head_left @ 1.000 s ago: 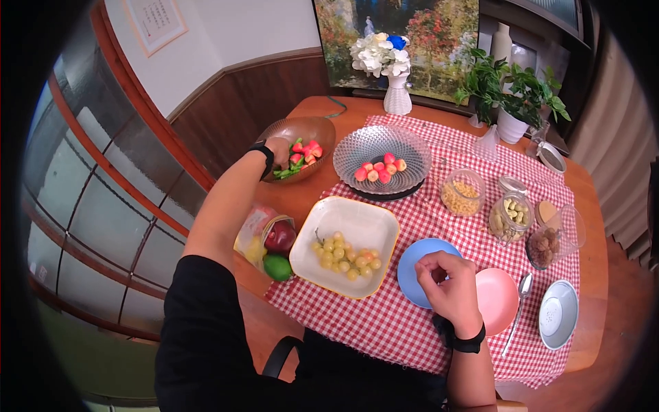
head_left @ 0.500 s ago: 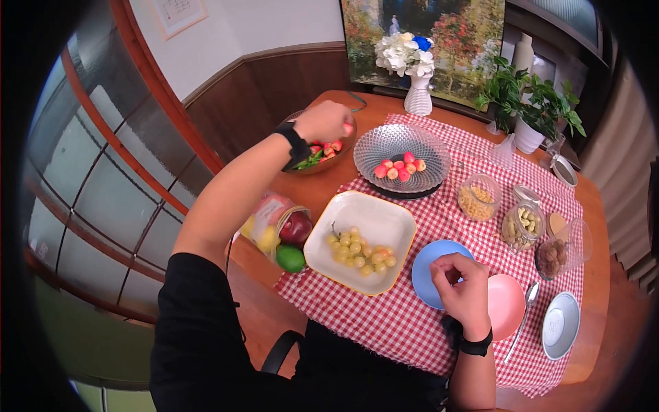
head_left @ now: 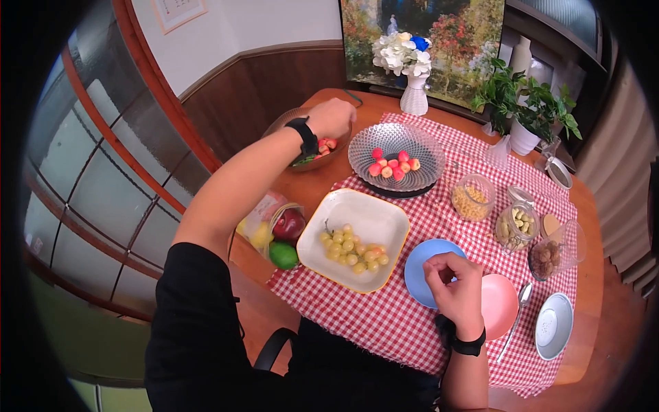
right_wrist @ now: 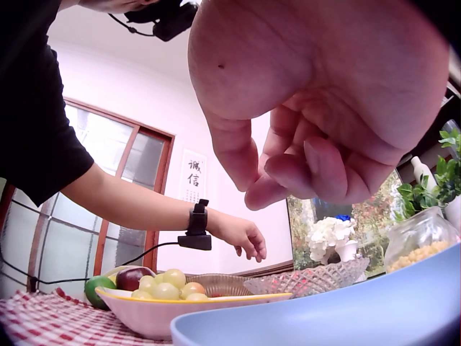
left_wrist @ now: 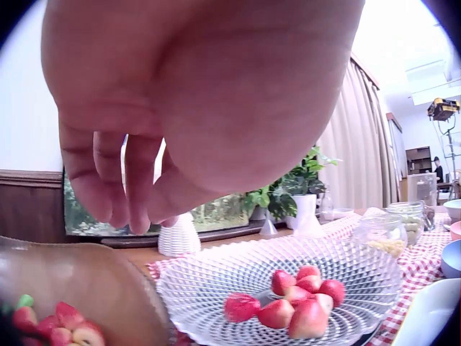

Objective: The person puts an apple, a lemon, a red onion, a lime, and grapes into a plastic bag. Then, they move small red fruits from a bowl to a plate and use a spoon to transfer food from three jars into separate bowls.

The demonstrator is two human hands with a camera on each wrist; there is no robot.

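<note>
My left hand hangs above the right rim of the brown bowl, fingers pointing loosely down with nothing between them. Small red fruits with some green among them lie in that bowl, partly hidden by the arm. Beside it, the clear textured glass bowl holds several red and pale-yellow fruits. One more red fruit, blurred in the left wrist view, lies apart at their left. Over the blue plate, my right hand hovers with loosely bent fingers, empty.
A white dish with grapes stands near the front, beside a bag with a red apple and a green fruit. To the right are a pink plate, a spoon, a pale bowl and jars.
My left hand has risen out of the brown bowl, carried a red fruit rightward and let it go; that fruit is now in the glass bowl. My right hand keeps its pose.
</note>
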